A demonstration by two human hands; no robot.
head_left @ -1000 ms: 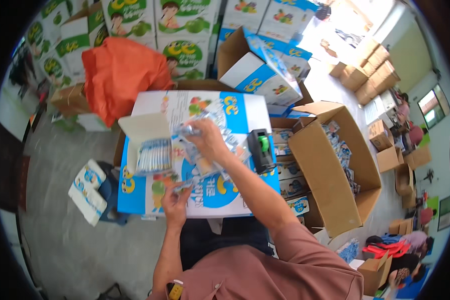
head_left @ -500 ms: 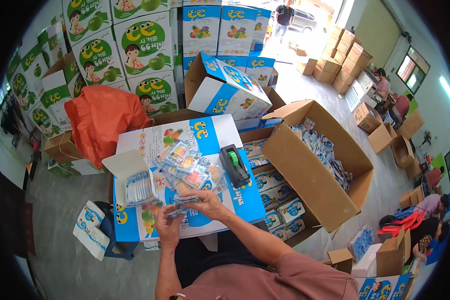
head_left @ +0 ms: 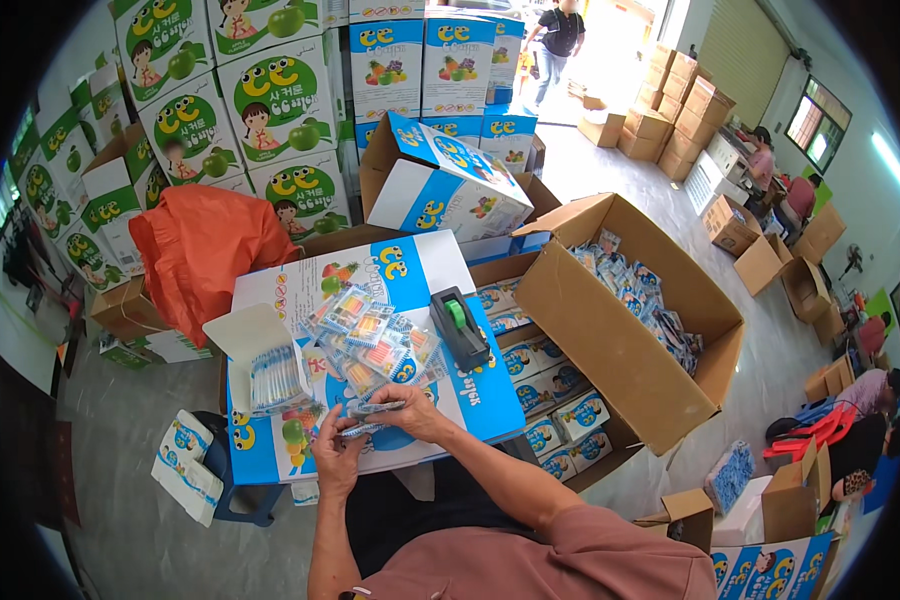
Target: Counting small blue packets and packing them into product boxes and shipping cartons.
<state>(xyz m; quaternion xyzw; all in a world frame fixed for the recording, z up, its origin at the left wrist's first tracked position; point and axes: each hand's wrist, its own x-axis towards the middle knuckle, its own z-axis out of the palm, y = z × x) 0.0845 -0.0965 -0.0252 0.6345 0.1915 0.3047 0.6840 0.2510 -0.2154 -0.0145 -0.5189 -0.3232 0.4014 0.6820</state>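
My left hand is closed on small candy packets at the near side of the blue-and-white carton that serves as a worktop. Just to the right, my right hand pinches more flat packets, held edge-on above the left ones. How many packets each hand has cannot be made out. A loose pile of clear packets with colourful candy lies right beyond my fingers. At the left, an open white box holds a tight row of upright packets. A black tape dispenser with green tape stands right of the pile.
A large brown carton full of packets sits tilted at the right, over a carton of small filled boxes. An orange bag lies at the left, below stacked cartons. A blue stool bears flattened boxes.
The whole view has shifted slightly. My hands stay close together, still gripping packets, with the right fingers slightly moved. The person at the doorway has stepped to the left.
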